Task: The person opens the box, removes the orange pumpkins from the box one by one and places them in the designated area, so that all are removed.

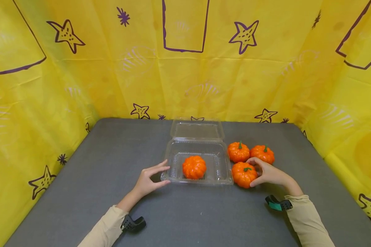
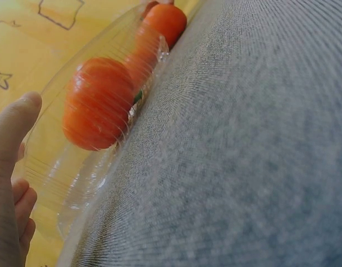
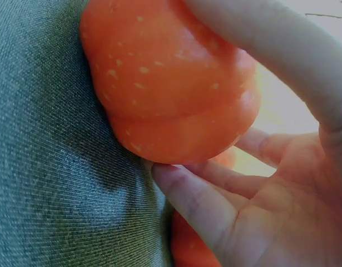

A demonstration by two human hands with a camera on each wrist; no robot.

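Observation:
An open clear plastic clamshell container [image 1: 224, 164] lies on the table with one small orange pumpkin [image 1: 194, 167] in its base. My left hand [image 1: 146, 180] is at the container's left edge, thumb and fingers spread apart and fairly straight, fingertips at the rim. In the left wrist view the thumb [image 2: 18, 128] stands beside the clear wall. To the right of the container, my right hand [image 1: 270, 174] holds the nearest pumpkin [image 1: 243, 175] between thumb and fingers. That pumpkin [image 3: 165, 83] fills much of the right wrist view, its underside close to the table.
Two more pumpkins, one [image 1: 238, 152] beside the container and another [image 1: 262, 154] farther right, sit behind the held one. The container's lid [image 1: 198, 130] is folded back toward the yellow curtain [image 1: 185, 79]. The grey table [image 1: 185, 216] extends in front.

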